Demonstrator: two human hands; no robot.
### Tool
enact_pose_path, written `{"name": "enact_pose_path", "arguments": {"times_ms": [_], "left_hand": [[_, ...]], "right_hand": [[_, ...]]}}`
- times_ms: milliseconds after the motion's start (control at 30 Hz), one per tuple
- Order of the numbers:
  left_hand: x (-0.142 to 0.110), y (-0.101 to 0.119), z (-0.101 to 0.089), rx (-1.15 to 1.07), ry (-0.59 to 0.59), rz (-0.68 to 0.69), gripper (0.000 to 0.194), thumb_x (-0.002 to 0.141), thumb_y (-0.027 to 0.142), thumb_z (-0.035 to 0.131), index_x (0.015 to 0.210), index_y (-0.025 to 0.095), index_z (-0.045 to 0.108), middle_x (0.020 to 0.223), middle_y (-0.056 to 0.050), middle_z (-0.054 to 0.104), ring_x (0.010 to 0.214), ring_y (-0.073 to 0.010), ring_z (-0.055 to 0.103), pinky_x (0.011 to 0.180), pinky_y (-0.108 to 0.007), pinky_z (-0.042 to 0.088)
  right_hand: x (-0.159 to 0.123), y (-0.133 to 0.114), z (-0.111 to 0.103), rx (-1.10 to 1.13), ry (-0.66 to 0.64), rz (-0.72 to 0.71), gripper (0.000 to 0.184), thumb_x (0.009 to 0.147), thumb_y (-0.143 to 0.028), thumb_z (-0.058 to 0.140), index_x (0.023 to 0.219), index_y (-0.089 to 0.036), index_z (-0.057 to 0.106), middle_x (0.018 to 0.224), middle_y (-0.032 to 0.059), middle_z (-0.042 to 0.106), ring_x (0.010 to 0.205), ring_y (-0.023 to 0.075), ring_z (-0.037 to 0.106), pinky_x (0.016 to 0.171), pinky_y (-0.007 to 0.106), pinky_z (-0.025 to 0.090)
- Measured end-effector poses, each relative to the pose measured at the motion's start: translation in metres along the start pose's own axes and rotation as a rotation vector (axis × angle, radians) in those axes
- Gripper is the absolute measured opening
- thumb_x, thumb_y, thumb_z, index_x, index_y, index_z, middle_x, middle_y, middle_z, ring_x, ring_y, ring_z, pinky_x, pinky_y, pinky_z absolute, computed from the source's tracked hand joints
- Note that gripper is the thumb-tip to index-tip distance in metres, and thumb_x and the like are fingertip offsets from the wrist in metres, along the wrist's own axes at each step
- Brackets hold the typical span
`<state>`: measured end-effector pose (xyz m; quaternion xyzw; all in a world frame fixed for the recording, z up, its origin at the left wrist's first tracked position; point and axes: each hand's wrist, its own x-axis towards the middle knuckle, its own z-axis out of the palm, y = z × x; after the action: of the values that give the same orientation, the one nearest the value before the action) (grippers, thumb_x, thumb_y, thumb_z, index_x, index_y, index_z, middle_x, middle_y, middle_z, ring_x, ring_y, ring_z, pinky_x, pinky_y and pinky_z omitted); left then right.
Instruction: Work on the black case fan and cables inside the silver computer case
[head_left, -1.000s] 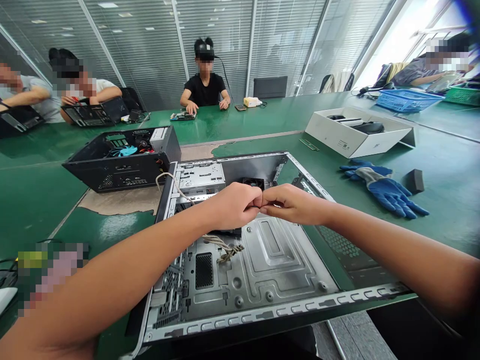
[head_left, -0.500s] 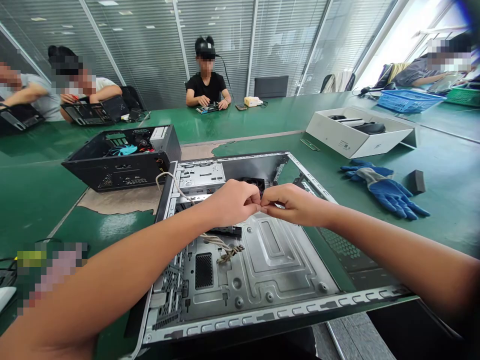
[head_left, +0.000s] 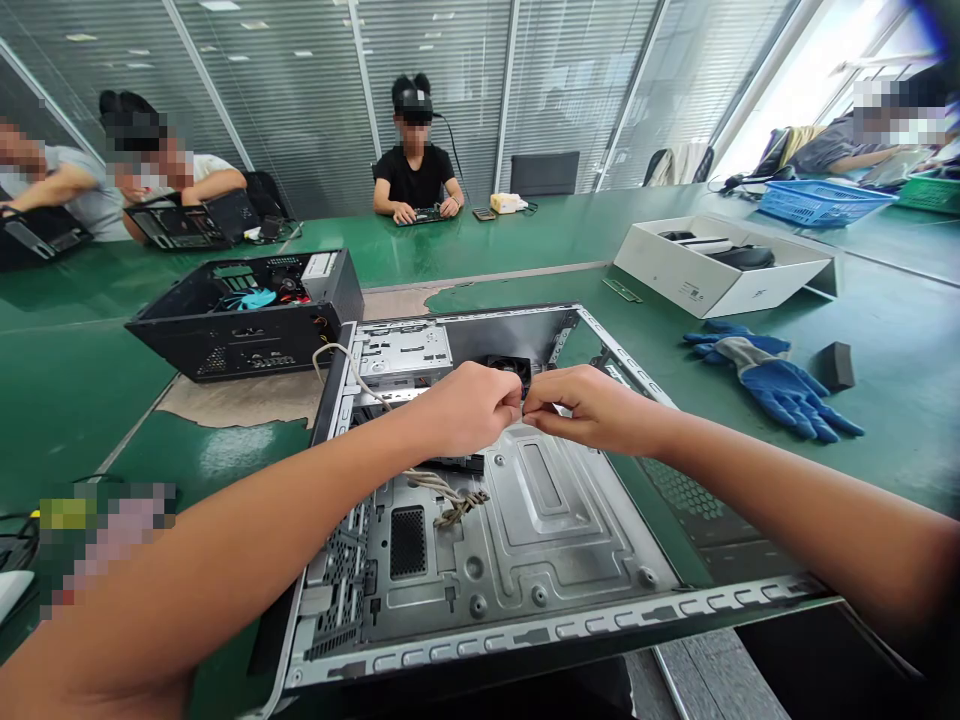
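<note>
In front of me lies an open computer case (head_left: 555, 500), its bare metal floor facing up. Over its middle, my left hand (head_left: 480, 405) is closed in a pinch. My right hand (head_left: 574, 408) pinches too, fingertips almost touching the left. Whatever sits between the fingers is too small or hidden to name. Just behind the hands a black fan (head_left: 511, 368) shows in part inside the case. A silver drive bay (head_left: 405, 350) fills the far left corner. Below my left hand, a bundle of twisted beige cable (head_left: 457, 503) rests on the case floor.
Behind on the left stands a second black computer case (head_left: 247, 325). To the right are blue-grey gloves (head_left: 772, 375), a dark block (head_left: 835, 366), a white box (head_left: 720, 265) and a small green circuit strip (head_left: 622, 290). Several people work around the green table (head_left: 540, 250).
My fingertips have drawn very slightly apart, with both hands still pinched over the case. Across the table, a person has shifted a circuit board to the right.
</note>
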<state>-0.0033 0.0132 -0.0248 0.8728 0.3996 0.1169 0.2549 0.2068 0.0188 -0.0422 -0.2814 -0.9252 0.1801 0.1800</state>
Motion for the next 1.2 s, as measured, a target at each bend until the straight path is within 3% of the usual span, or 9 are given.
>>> {"name": "enact_pose_path", "arguments": {"times_ms": [300, 500, 667, 967, 1200], "left_hand": [[-0.0017, -0.0057, -0.0001, -0.116, 0.067, 0.021, 0.007, 0.082, 0.022, 0.059, 0.082, 0.017, 0.064, 0.067, 0.002, 0.063, 0.060, -0.0091, 0.051, 0.059, -0.024, 0.037], [0.0000, -0.0094, 0.0014, -0.062, 0.069, 0.099, 0.010, 0.082, 0.021, 0.058, 0.084, 0.017, 0.067, 0.067, 0.002, 0.063, 0.058, -0.0080, 0.049, 0.059, -0.024, 0.035], [0.0010, -0.0052, 0.0019, -0.001, 0.067, 0.067, 0.012, 0.083, 0.022, 0.055, 0.081, 0.016, 0.066, 0.068, 0.000, 0.063, 0.059, -0.0095, 0.049, 0.058, -0.026, 0.034], [0.0005, -0.0026, -0.0006, -0.082, 0.037, 0.008, 0.009, 0.079, 0.020, 0.057, 0.080, 0.016, 0.065, 0.070, 0.000, 0.064, 0.062, -0.0099, 0.051, 0.059, -0.024, 0.037], [0.0002, -0.0075, -0.0039, -0.182, 0.019, 0.052, 0.009, 0.078, 0.022, 0.059, 0.082, 0.016, 0.063, 0.068, 0.001, 0.063, 0.061, -0.0093, 0.052, 0.060, -0.023, 0.040]], "right_hand": [[-0.0008, 0.0017, 0.0006, 0.032, -0.036, 0.064, 0.020, 0.091, -0.028, 0.049, 0.080, -0.017, 0.062, 0.070, 0.0007, 0.060, 0.060, 0.0110, 0.047, 0.060, 0.026, 0.035], [0.0002, 0.0021, 0.0013, 0.051, -0.058, 0.034, 0.025, 0.095, -0.030, 0.046, 0.078, -0.017, 0.059, 0.069, -0.0001, 0.058, 0.060, 0.0103, 0.044, 0.060, 0.026, 0.033], [0.0006, 0.0029, 0.0011, 0.024, -0.037, 0.027, 0.024, 0.094, -0.028, 0.048, 0.076, -0.017, 0.059, 0.069, 0.0001, 0.058, 0.060, 0.0104, 0.047, 0.060, 0.025, 0.034], [-0.0006, -0.0021, 0.0004, 0.004, 0.001, -0.001, 0.025, 0.094, -0.027, 0.049, 0.073, -0.018, 0.059, 0.067, -0.0004, 0.057, 0.060, 0.0103, 0.047, 0.060, 0.024, 0.035], [0.0008, -0.0015, 0.0003, 0.043, -0.026, 0.047, 0.025, 0.094, -0.030, 0.048, 0.075, -0.018, 0.059, 0.068, -0.0002, 0.058, 0.061, 0.0106, 0.047, 0.060, 0.026, 0.034]]}}
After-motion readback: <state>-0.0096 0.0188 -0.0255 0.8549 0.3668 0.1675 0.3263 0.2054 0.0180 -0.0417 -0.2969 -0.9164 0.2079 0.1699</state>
